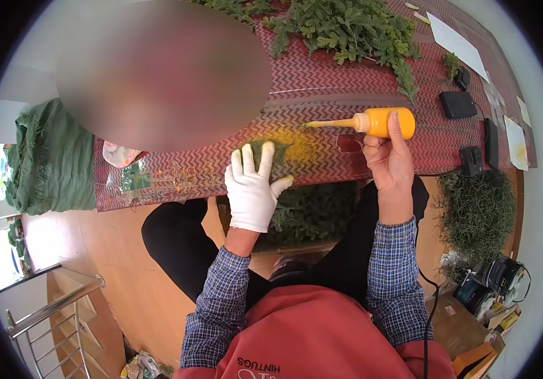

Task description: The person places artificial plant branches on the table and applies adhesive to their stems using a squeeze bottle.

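My left hand [252, 189], in a white glove with yellow-stained fingertips, lies palm down with its fingers spread over a small green sprig [260, 150] near the table's front edge. Yellow powder [300, 146] covers the patterned tabletop just right of it. My bare right hand [388, 155] grips a yellow squeeze bottle [382, 122] on its side, thumb on top and fingers beneath. The bottle's long nozzle points left and ends above the yellow powder.
Green artificial branches [347, 28] lie at the back of the table. Black devices [458, 105] and white papers [458, 44] are at the right. Green netting [53, 158] stands at the left; a box of greenery [312, 211] is below the front edge.
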Demonstrator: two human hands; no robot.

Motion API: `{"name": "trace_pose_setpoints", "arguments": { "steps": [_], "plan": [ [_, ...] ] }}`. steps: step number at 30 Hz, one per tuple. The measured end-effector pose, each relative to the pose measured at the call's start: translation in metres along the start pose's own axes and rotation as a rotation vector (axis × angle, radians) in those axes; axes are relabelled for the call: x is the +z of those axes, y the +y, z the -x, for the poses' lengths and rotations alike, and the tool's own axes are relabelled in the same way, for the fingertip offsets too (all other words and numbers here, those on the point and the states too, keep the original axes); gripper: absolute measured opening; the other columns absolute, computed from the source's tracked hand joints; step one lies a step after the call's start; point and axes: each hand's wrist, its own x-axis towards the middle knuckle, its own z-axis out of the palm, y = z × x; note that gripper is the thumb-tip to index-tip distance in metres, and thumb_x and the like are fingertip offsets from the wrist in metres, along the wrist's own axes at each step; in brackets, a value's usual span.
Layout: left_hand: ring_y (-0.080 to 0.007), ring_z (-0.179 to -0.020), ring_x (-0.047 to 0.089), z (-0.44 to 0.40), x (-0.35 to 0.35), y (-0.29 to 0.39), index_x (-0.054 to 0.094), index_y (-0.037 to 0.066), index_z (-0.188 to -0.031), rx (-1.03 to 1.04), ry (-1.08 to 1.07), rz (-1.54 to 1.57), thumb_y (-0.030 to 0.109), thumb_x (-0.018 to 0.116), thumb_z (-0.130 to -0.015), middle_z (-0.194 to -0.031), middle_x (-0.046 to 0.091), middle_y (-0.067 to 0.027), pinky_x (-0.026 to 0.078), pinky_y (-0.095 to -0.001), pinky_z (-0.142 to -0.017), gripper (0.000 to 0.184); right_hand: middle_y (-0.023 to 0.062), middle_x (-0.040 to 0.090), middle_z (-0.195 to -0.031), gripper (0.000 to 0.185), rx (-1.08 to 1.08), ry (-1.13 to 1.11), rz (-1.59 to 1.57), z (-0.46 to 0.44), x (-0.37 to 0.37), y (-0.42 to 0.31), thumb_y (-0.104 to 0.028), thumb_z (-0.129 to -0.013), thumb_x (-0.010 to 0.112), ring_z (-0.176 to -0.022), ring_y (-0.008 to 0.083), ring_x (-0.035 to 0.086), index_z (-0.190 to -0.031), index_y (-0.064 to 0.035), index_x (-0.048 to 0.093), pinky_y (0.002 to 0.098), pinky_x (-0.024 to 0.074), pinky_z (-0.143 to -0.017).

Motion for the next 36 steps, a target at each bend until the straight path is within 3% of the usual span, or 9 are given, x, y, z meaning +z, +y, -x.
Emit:
{"name": "trace_pose_setpoints", "arguments": {
  "steps": [5, 11, 19, 21, 23, 26, 29, 30, 36],
  "plan": [
    [-0.047, -0.123, 0.039, -0.003, -0.01, 0.007, 0.043, 0.029, -0.141, 0.038, -0.066, -0.105, 0.057, 0.064, -0.077, -0.134, 0.042, -0.0317, 0.034, -0.0536, -0.098, 0.073, 0.009, 0.065, -0.085, 0.029, 0.004, 0.017, 0.032, 0.002, 0.003, 0.004, -0.03, -0.092, 0.065, -0.058, 0.0133, 0.059, -0.102, -0.0039, 0.058, 0.0224, 0.0507, -0.05],
    [-0.0435, -0.118, 0.043, -0.009, -0.008, 0.021, 0.044, 0.022, -0.14, -0.092, 0.014, -0.071, 0.059, 0.065, -0.075, -0.127, 0.048, -0.0276, 0.036, -0.053, -0.096, 0.078, 0.0095, 0.066, -0.086, 0.03, 0.01, 0.02, 0.066, 0.001, 0.0, 0.008, -0.031, -0.091, 0.066, -0.059, 0.0134, 0.06, -0.102, -0.004, 0.058, 0.0218, 0.0503, -0.05],
    [-0.0276, -0.096, 0.056, -0.021, 0.011, -0.017, 0.055, 0.023, -0.131, -0.009, 0.228, -0.111, 0.016, 0.067, -0.078, -0.104, 0.063, -0.0079, 0.044, -0.042, -0.08, 0.054, 0.0128, 0.065, -0.092, 0.037, -0.001, 0.041, 0.031, 0.0, -0.001, 0.01, -0.034, -0.092, 0.065, -0.06, 0.0132, 0.059, -0.107, -0.0011, 0.057, 0.0218, 0.0503, -0.051],
    [-0.0271, -0.089, 0.057, -0.023, 0.011, -0.035, 0.054, 0.021, -0.132, 0.072, 0.274, -0.021, 0.004, 0.059, -0.076, -0.098, 0.063, -0.0085, 0.044, -0.0401, -0.076, 0.059, 0.0168, 0.063, -0.098, 0.042, 0.196, -0.051, -0.191, -0.004, -0.008, 0.005, -0.038, -0.093, 0.062, -0.061, 0.0136, 0.059, -0.111, -0.0004, 0.056, 0.0224, 0.051, -0.052],
    [-0.0222, -0.074, 0.058, -0.022, -0.001, -0.046, 0.051, 0.022, -0.137, -0.052, 0.172, 0.157, 0.002, 0.064, -0.079, -0.089, 0.065, -0.0107, 0.048, -0.036, -0.068, 0.063, 0.0199, 0.06, -0.104, 0.046, 0.344, -0.105, -0.394, -0.01, -0.015, 0.01, -0.041, -0.093, 0.06, -0.062, 0.0141, 0.058, -0.114, -0.0003, 0.055, 0.0231, 0.0518, -0.053],
    [-0.0058, -0.072, 0.051, -0.023, -0.018, -0.052, 0.05, 0.009, -0.139, -0.493, 0.01, 1.143, -0.001, 0.064, -0.087, -0.094, 0.065, -0.0034, 0.045, -0.0207, -0.066, 0.055, 0.0202, 0.058, -0.106, 0.051, 0.442, -0.042, -0.639, -0.012, -0.022, 0.023, -0.046, -0.094, 0.056, -0.064, 0.0155, 0.058, -0.119, -0.0019, 0.053, 0.0251, 0.0531, -0.054],
    [-0.0071, -0.076, 0.055, -0.007, -0.001, -0.072, 0.047, 0.002, -0.139, -0.546, -0.131, 1.716, -0.004, 0.061, -0.088, -0.096, 0.063, -0.0008, 0.047, -0.0203, -0.07, 0.053, 0.0198, 0.057, -0.108, 0.055, 0.376, 0.05, -0.792, -0.01, -0.025, 0.04, -0.047, -0.094, 0.055, -0.065, 0.0149, 0.058, -0.122, -0.0007, 0.05, 0.0251, 0.0529, -0.054],
    [-0.0128, -0.097, 0.058, -0.001, 0.012, -0.079, 0.043, 0.001, -0.14, -0.583, -0.169, 1.983, -0.005, 0.058, -0.089, -0.114, 0.062, -0.0039, 0.047, -0.025, -0.086, 0.054, 0.02, 0.056, -0.108, 0.06, 0.316, 0.056, -0.849, -0.009, -0.025, 0.043, -0.051, -0.094, 0.053, -0.065, 0.0148, 0.058, -0.125, 0.0001, 0.047, 0.024, 0.0526, -0.053],
    [-0.0196, -0.115, 0.055, 0.014, -0.002, -0.062, 0.039, -0.001, -0.141, -0.47, -0.26, 2.22, 0.0, 0.058, -0.091, -0.133, 0.054, -0.0088, 0.045, -0.0332, -0.097, 0.054, 0.0208, 0.055, -0.115, 0.062, 0.231, 0.163, -0.99, 0.009, -0.017, 0.04, -0.049, -0.096, 0.049, -0.065, 0.015, 0.058, -0.128, 0.0036, 0.044, 0.0211, 0.0527, -0.056]
  ]
}}
